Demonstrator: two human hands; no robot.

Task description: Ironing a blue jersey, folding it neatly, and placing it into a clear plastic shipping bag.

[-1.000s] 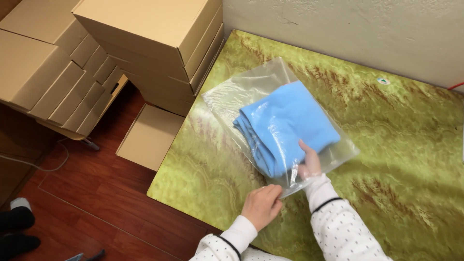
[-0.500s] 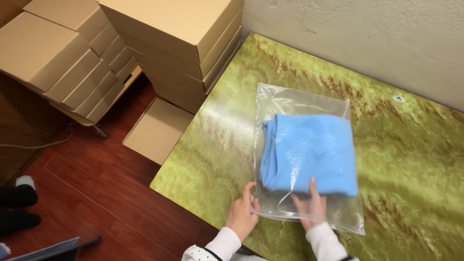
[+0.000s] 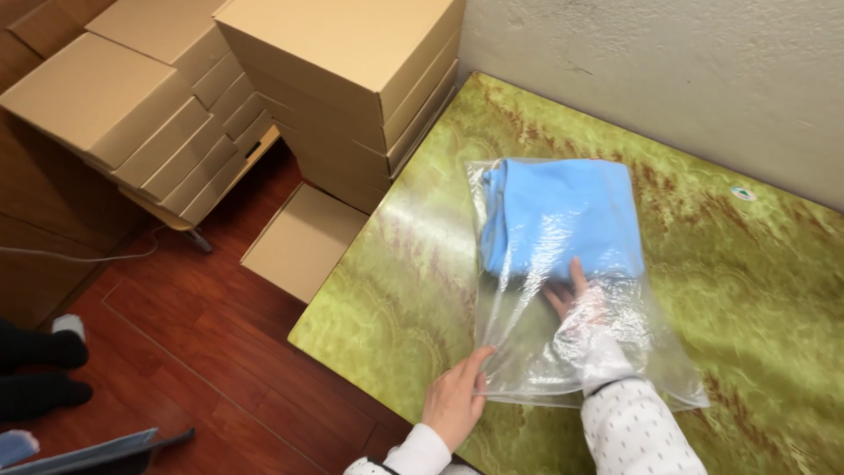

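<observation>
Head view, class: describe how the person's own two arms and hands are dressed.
Both hands are bare. The left hand and the right hand come from white sleeves with small dark dots. A thin dark band edges a plain white cuff.
</observation>
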